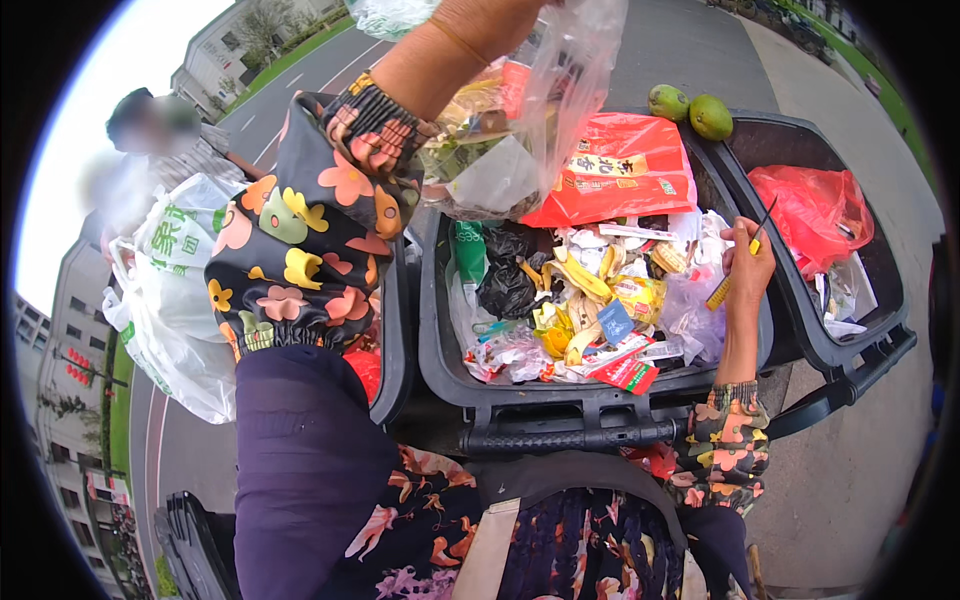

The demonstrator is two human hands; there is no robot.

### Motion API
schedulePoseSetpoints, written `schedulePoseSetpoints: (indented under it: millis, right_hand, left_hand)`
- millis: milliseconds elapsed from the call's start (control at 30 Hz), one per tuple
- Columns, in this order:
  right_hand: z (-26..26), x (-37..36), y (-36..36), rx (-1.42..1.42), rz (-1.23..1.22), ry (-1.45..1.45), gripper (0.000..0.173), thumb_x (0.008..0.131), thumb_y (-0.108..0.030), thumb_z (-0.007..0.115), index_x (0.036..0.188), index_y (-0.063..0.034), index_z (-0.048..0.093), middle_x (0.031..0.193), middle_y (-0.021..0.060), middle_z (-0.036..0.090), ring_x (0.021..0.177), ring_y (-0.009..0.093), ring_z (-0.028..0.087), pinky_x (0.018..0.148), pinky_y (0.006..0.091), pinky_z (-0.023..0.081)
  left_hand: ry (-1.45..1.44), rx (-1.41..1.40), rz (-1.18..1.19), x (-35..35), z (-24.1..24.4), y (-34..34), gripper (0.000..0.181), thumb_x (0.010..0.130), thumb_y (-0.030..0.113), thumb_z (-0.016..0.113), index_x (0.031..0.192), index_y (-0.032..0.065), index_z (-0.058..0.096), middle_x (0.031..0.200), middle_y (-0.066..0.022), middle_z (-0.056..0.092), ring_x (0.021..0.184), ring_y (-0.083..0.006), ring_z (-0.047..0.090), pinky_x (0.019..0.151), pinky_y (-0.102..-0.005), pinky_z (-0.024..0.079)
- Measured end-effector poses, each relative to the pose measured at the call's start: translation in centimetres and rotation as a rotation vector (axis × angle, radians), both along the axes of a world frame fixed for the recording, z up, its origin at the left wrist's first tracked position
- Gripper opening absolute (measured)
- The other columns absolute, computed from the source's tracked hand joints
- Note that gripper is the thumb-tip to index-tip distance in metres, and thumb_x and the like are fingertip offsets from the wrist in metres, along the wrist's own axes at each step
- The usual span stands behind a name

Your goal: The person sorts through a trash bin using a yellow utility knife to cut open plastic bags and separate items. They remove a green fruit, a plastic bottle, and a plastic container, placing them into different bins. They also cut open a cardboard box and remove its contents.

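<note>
My left hand is raised at the top edge, its fingers partly cut off by the frame. From it hangs a clear plastic bag of mixed waste, over the back left of an open grey wheeled bin. My right hand grips a slim pointed tool with a yellow handle, its dark tip upward, over the bin's right side. Below lie banana peels, a yellow wrapper, a black plastic bag and crumpled tissue. A red printed plastic bag drapes over the back rim.
Two green mango-like fruits rest at the back between bins. The right bin holds a red plastic bag; another bin adjoins on the left. A person stands at far left near a full white plastic bag.
</note>
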State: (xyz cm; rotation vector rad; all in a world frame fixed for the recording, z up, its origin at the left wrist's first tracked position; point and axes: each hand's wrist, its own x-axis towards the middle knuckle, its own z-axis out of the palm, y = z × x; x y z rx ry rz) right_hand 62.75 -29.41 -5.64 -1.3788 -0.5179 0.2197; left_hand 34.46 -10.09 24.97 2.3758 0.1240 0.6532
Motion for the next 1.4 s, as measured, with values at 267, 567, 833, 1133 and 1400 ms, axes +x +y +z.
schedulePoseSetpoints:
  millis: [267, 567, 833, 1133, 1400]
  right_hand:
    - [-0.5, 1.3, -0.5, 0.031, -0.196, 0.027, 0.017, 0.089, -0.019, 0.056, 0.091, -0.0026, 0.061, 0.07, 0.0054, 0.063, 0.047, 0.009, 0.05, 0.042, 0.0244, 0.038]
    - [0.1, -1.1, -0.4, -0.15, 0.265, 0.162, 0.035, 0.088, -0.035, 0.061, 0.102, -0.0024, 0.06, 0.074, 0.0035, 0.062, 0.045, 0.004, 0.044, 0.039, 0.0201, 0.032]
    - [-1.2, -2.9, 0.4, -0.323, 0.468, 0.062, 0.027, 0.081, -0.026, 0.07, 0.092, -0.0029, 0.061, 0.053, -0.0029, 0.048, 0.042, 0.005, 0.041, 0.039, 0.0208, 0.03]
    - [2.6, -4.1, -1.5, 0.275, 0.853, 0.3, 0.027, 0.074, -0.013, 0.075, 0.096, -0.0021, 0.064, 0.079, 0.0013, 0.064, 0.058, 0.003, 0.051, 0.052, 0.0147, 0.038]
    - [2.8, -6.7, -1.7, -0.04, 1.313, -0.105, 0.034, 0.071, -0.015, 0.078, 0.103, -0.0079, 0.069, 0.072, -0.004, 0.06, 0.062, 0.002, 0.049, 0.057, 0.0194, 0.04]
  left_hand:
    - [0.263, 0.15, 0.009, 10.0, -34.8, -8.5, 0.027, 0.079, 0.022, 0.065, 0.088, -0.0002, 0.053, 0.075, -0.0222, 0.06, 0.075, -0.04, 0.059, 0.066, -0.044, 0.047]
    - [0.713, 0.054, -0.083, -0.5, -32.4, -11.1, 0.017, 0.077, 0.016, 0.065, 0.085, 0.0025, 0.059, 0.073, -0.0163, 0.062, 0.072, -0.0347, 0.061, 0.066, -0.0402, 0.048]
    - [0.46, 0.456, 0.508, -3.9, -22.3, -12.5, 0.027, 0.076, 0.02, 0.068, 0.097, 0.0043, 0.061, 0.086, -0.0152, 0.062, 0.069, -0.0329, 0.06, 0.067, -0.0412, 0.049]
    - [0.955, 0.614, 0.567, -1.6, -29.2, -8.9, 0.029, 0.073, 0.009, 0.058, 0.099, 0.017, 0.068, 0.102, -0.0088, 0.059, 0.098, -0.0292, 0.053, 0.083, -0.0411, 0.043]
    - [0.357, -0.614, 0.481, 8.8, -22.9, -7.6, 0.034, 0.087, 0.028, 0.063, 0.106, -0.0004, 0.059, 0.091, -0.0029, 0.061, 0.074, -0.0091, 0.056, 0.066, -0.0202, 0.044]
